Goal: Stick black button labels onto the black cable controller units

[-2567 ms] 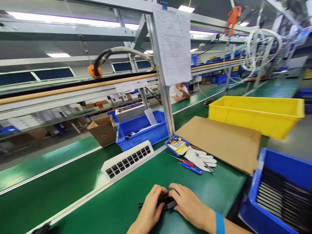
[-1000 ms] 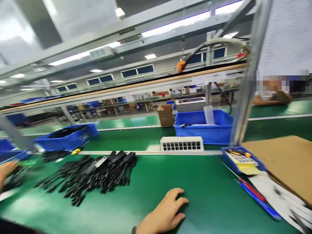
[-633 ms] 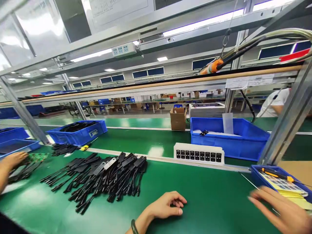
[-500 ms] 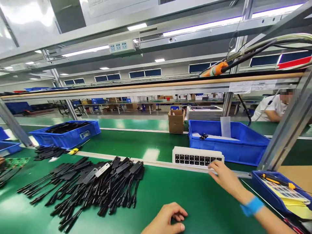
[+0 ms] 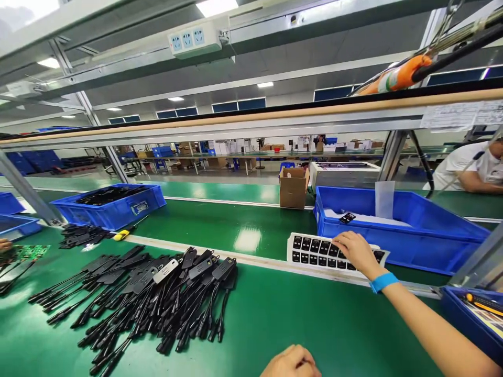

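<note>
My right hand (image 5: 357, 252), with a blue band on its wrist, reaches over a white sheet of black labels (image 5: 314, 251). Its fingers are bent together at the upper part of the sheet and cover some of the labels. Two rows of labels show, and the sheet leans at the pale strip along the bench edge. At the bottom edge of the view is my left hand (image 5: 291, 362), its fingers curled in with nothing visible in them. Part of it is cut off. To its left lies a pile of black cable adapters (image 5: 157, 293), one with a lighter casing.
Behind the sheet stands a blue bin (image 5: 396, 235) holding white sheets. A cardboard box (image 5: 293, 188) is beside it. Another blue bin (image 5: 113, 209) with black parts and a yellow-handled tool (image 5: 121, 235) are at left. A co-worker's hand (image 5: 4, 245) holds green circuit boards at far left.
My right hand has moved from the label sheet's lower right edge up to its upper part. The sheet now shows two label rows instead of one. My left hand sits lower in view.
</note>
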`<state>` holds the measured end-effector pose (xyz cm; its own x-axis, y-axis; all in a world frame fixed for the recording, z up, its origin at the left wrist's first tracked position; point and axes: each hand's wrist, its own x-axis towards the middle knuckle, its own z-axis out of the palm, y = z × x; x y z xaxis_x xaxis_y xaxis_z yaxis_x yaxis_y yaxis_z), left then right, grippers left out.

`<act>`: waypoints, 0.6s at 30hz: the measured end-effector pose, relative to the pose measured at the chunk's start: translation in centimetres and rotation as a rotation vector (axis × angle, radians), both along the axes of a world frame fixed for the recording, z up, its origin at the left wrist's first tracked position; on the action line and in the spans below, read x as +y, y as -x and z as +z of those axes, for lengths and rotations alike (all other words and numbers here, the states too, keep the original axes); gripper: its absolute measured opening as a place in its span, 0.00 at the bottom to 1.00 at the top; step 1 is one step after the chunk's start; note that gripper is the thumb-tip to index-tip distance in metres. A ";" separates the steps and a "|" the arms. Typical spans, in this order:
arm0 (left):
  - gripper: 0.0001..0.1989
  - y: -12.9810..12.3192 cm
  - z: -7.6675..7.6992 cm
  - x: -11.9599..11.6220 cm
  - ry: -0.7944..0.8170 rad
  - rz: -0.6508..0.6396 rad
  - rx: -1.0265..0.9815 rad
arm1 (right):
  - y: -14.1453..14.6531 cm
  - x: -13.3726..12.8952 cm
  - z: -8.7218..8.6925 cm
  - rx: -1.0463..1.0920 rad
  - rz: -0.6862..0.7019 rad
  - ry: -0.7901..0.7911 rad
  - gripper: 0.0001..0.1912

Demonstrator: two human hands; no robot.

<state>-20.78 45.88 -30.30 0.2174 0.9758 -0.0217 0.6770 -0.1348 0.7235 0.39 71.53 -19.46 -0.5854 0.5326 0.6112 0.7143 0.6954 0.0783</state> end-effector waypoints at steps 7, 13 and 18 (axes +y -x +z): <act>0.19 0.0 6.3 -2.7 -1.010 0.088 0.376 | 1.1 -15.8 -1.3 0.013 0.383 -0.082 0.14; 0.06 -1.5 6.0 -3.8 -0.522 -0.206 0.613 | 0.6 -25.4 -7.1 0.031 0.357 0.367 0.12; 0.09 -2.4 6.5 -4.2 -0.157 -0.234 0.652 | 0.2 -25.3 -6.5 -0.012 0.204 0.831 0.11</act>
<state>-18.41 41.69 -23.80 0.4121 0.9074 -0.0821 0.9062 -0.3988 0.1406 0.17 46.23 -25.98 -0.7222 0.6889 0.0623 0.5714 0.6450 -0.5074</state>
